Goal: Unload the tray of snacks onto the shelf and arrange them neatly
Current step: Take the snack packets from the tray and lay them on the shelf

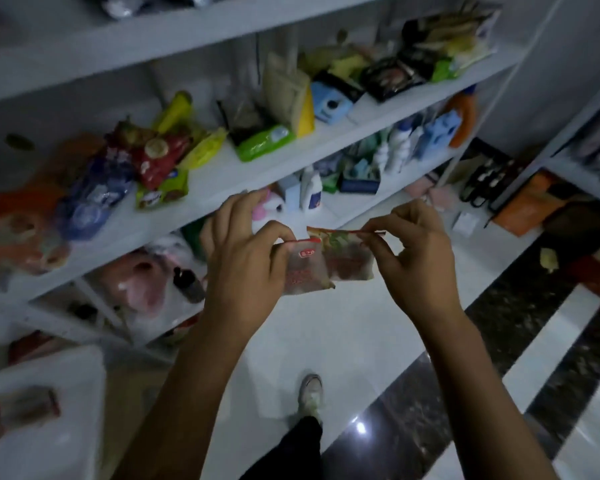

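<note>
Before the white board shelf, the left hand and right hand are pinching two clear red-printed snack packets in closed fingers, seemingly needing a neat spot there next.

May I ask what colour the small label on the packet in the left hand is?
The label is red; the head view shows it.

— Where's the tray?
— In front of the shelf, at its left end, one packet in it.
— Your hands?
— Before the shelf's middle: my left hand pinches the left sachet, my right hand the right sachet, edges overlapping.
</note>
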